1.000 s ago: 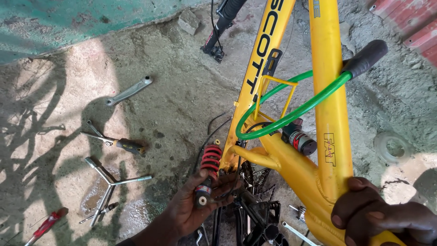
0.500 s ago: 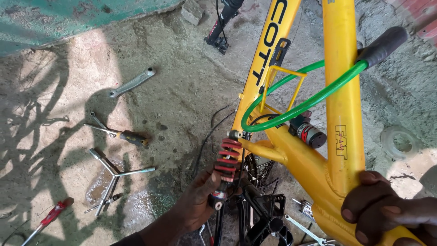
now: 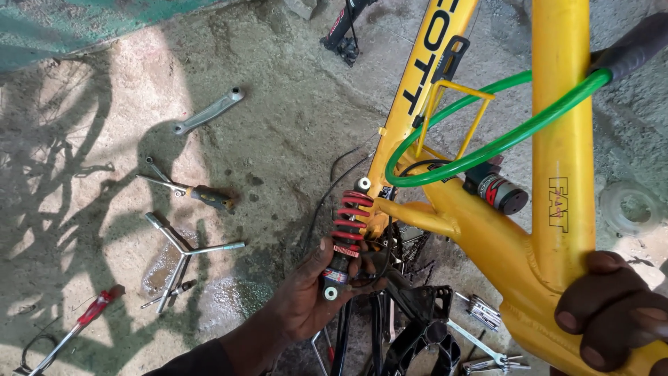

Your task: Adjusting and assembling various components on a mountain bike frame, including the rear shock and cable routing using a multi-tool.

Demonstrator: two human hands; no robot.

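The left hand [image 3: 316,296] is wrapped around the lower end of a rear shock absorber [image 3: 346,233] with a red coil spring, fingers curled about its dark body, the lower mounting eye showing just below the thumb. The upper end of the shock sits against the yellow bicycle frame [image 3: 487,237], up and to the right of that hand. The right hand [image 3: 612,313] is clenched over the top of the frame's thick yellow tube, fingertips pressed on the metal. A green cable lock [image 3: 487,150] loops around the frame above both hands, beside a yellow bottle cage [image 3: 452,115].

On the concrete floor [image 3: 278,125], left of the left hand, lie a three-way Y wrench [image 3: 184,254], a screwdriver with a dark handle [image 3: 202,195] and, farther up, a flat grey spanner [image 3: 207,111]. A red-handled screwdriver [image 3: 90,317] lies well to the left. Between the two hands are black bicycle parts [image 3: 417,327] and a multi-tool [image 3: 480,310].
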